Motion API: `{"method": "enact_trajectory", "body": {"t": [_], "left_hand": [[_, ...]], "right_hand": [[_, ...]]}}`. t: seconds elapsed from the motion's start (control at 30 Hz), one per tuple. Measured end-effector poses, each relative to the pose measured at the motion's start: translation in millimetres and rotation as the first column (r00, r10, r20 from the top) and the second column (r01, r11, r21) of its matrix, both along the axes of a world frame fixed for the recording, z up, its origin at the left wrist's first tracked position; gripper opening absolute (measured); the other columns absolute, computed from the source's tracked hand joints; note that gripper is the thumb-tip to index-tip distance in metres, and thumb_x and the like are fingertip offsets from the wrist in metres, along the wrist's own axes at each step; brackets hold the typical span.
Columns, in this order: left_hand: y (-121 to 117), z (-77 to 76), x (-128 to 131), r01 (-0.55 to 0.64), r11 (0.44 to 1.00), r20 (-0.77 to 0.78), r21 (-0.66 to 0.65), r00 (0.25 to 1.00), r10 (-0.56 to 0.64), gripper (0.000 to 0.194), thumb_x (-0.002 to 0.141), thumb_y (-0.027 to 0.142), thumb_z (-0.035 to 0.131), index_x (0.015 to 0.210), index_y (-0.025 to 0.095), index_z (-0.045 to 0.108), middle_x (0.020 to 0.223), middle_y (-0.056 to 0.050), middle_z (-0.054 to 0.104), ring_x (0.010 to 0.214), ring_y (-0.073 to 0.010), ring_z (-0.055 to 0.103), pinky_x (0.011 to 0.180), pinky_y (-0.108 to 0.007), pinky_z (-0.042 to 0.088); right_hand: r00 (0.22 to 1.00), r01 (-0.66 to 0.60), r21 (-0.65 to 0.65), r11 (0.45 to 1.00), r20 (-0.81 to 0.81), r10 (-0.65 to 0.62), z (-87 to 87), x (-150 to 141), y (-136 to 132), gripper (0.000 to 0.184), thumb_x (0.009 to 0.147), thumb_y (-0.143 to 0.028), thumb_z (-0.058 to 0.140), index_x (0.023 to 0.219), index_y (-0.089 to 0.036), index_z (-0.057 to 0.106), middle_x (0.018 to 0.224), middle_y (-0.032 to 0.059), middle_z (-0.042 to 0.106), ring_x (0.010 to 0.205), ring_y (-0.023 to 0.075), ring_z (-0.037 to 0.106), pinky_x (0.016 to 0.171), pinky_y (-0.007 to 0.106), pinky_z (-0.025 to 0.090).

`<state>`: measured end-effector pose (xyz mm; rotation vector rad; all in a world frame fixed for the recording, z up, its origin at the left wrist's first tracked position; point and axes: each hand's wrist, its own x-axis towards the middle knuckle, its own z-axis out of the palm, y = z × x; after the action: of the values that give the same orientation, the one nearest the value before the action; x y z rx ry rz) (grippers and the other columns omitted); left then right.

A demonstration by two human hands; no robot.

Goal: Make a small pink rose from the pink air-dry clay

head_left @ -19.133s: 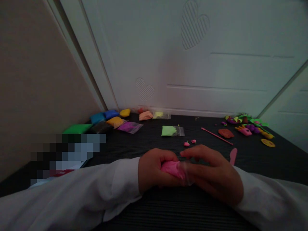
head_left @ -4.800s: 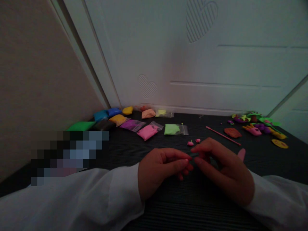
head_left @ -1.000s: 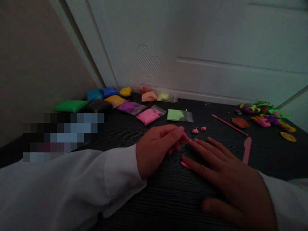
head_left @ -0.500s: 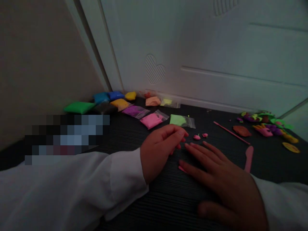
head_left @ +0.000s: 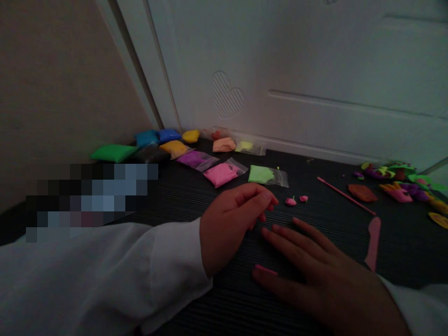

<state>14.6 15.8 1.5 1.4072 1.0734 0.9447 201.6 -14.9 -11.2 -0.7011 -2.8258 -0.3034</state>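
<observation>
My left hand (head_left: 234, 224) is closed, its fingers curled and the thumb pressed along them. Whatever it may hold is hidden. To its right, my right hand (head_left: 315, 275) is spread low over the dark table, palm down. Beside its lowest visible finger lies a thin pink roll of clay (head_left: 266, 269), which the fingertip seems to touch. Beyond the hands sit two small pink clay buds, a left one (head_left: 290, 201) and a right one (head_left: 304, 199), with bits of green.
Bags of coloured clay line the back, among them a pink bag (head_left: 221, 174) and a light green bag (head_left: 262, 174). At right lie a thin pink stick (head_left: 346, 196), a pink plastic knife (head_left: 374, 242), a brown clay piece (head_left: 362, 192) and colourful clay shapes (head_left: 397, 191). A white panel (head_left: 315, 121) rises behind.
My right hand has slid down and toward me, uncovering more of the pink clay roll. My left hand stays nearly in place. The view has shifted slightly.
</observation>
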Motion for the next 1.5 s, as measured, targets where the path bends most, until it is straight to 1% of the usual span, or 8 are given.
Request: {"method": "enact_trajectory", "body": {"t": [0.1,0.23,0.5,0.73,0.87,1.17,1.33,1.5], "left_hand": [[0,1.1,0,-0.007,1.000,-0.010,0.007,1.000,0.007,0.024,0.085,0.037,0.042,0.082,0.019,0.058,0.066,0.003,0.052,0.058,-0.0085,0.044,0.054,-0.020,0.035],[0,2.6,0,0.002,1.000,-0.011,0.000,1.000,-0.002,0.026,0.084,0.037,0.043,0.079,0.019,0.059,0.064,0.004,0.051,0.057,-0.0076,0.043,0.052,-0.019,0.034],[1,-0.5,1,-0.073,0.995,0.025,0.061,0.997,0.072,0.018,0.086,0.031,0.045,0.082,0.021,0.059,0.076,0.007,0.056,0.064,-0.0045,0.046,0.062,-0.016,0.036],[2,0.0,2,-0.101,0.993,0.076,0.057,0.992,0.096,0.017,0.085,0.031,0.045,0.085,0.020,0.057,0.079,0.006,0.056,0.066,-0.0047,0.047,0.063,-0.016,0.037],[2,1.0,3,-0.118,0.990,0.089,0.071,0.990,0.112,0.017,0.084,0.031,0.045,0.084,0.018,0.057,0.077,0.006,0.057,0.061,-0.0045,0.044,0.061,-0.016,0.036],[1,3.1,5,-0.140,0.986,0.074,0.093,0.988,0.134,0.018,0.083,0.029,0.045,0.082,0.017,0.058,0.076,0.005,0.056,0.062,-0.0056,0.044,0.061,-0.016,0.037],[2,2.5,4,-0.126,0.988,0.059,0.093,0.991,0.121,0.019,0.084,0.029,0.044,0.082,0.017,0.058,0.079,0.006,0.057,0.062,-0.0054,0.044,0.062,-0.016,0.036],[1,1.4,4,-0.114,0.989,0.047,0.095,0.993,0.110,0.019,0.085,0.028,0.044,0.082,0.017,0.059,0.078,0.006,0.057,0.061,-0.0056,0.043,0.061,-0.017,0.036]], "right_hand": [[0.995,0.103,-0.081,0.991,0.007,-0.103,3.1,-1,2,0.067,0.072,-0.067,0.037,0.126,-0.028,0.043,0.134,0.0134,0.039,0.121,0.0330,0.035,0.091,0.057,0.031],[1.000,-0.004,0.017,1.000,0.017,0.003,3.3,-2,1,0.049,0.078,-0.055,0.044,0.124,-0.038,0.042,0.127,0.0071,0.049,0.113,0.0273,0.047,0.086,0.050,0.040],[0.999,-0.023,0.109,0.994,0.048,0.018,2.7,-6,-3,0.050,0.076,-0.061,0.041,0.119,-0.038,0.048,0.118,0.0090,0.057,0.101,0.0273,0.056,0.074,0.049,0.048],[0.986,0.025,-0.104,0.994,-0.161,-0.042,4.4,4,-1,0.063,0.079,-0.062,0.031,0.131,-0.026,0.036,0.133,0.0090,0.042,0.117,0.0290,0.042,0.093,0.047,0.036],[0.991,0.075,-0.116,0.990,-0.102,-0.087,4.9,1,1,0.061,0.082,-0.055,0.031,0.133,-0.022,0.032,0.137,0.0090,0.037,0.123,0.0274,0.035,0.097,0.048,0.031],[0.990,-0.068,0.076,0.995,0.130,0.057,-1.2,-9,3,0.071,0.073,-0.069,0.032,0.129,-0.027,0.039,0.127,0.0165,0.048,0.113,0.0328,0.045,0.080,0.055,0.042],[0.991,0.111,0.004,0.994,0.070,-0.111,-0.3,-7,3,0.064,0.078,-0.061,0.034,0.132,-0.026,0.035,0.137,0.0132,0.035,0.124,0.0307,0.031,0.091,0.055,0.033],[0.989,-0.057,0.145,0.988,0.143,0.036,-0.3,-9,0,0.065,0.073,-0.067,0.036,0.125,-0.030,0.044,0.125,0.0142,0.049,0.111,0.0324,0.048,0.078,0.054,0.042]]}}
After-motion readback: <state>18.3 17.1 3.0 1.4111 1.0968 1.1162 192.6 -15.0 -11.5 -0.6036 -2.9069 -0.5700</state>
